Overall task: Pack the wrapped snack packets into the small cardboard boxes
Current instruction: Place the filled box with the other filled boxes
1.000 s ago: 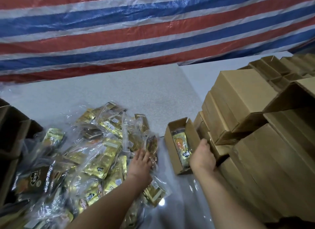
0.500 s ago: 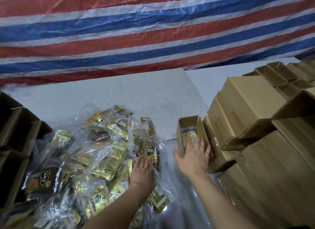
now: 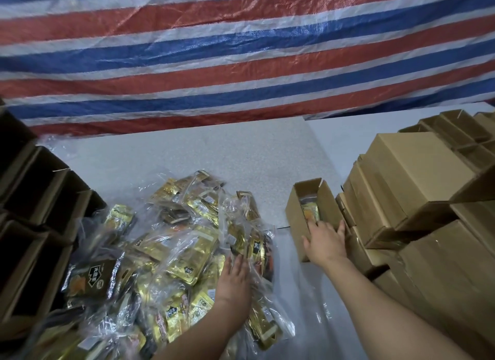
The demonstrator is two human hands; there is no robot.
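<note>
The right hand (image 3: pixel 327 241), fingers spread flat, pressed into the open cardboard box (image 3: pixel 294 212), apparently seating a snack packet (image 3: pixel 310 212) already inside. At nine o'clock from it, the left hand (image 3: pixel 235 279) lay flat, fingers together, on the heap of wrapped packets (image 3: pixel 171 252), seemingly choosing the next. Stacked closed boxes (image 3: pixel 417 172) crowded the box at three o'clock; dark cartons (image 3: pixel 40 199) flanked the heap at nine.

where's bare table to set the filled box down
Bare grey table lies beyond the packet pile, up to the striped tarp. A narrower strip runs between pile and open box. Stacked boxes crowd the right, dark cartons the left.
</note>
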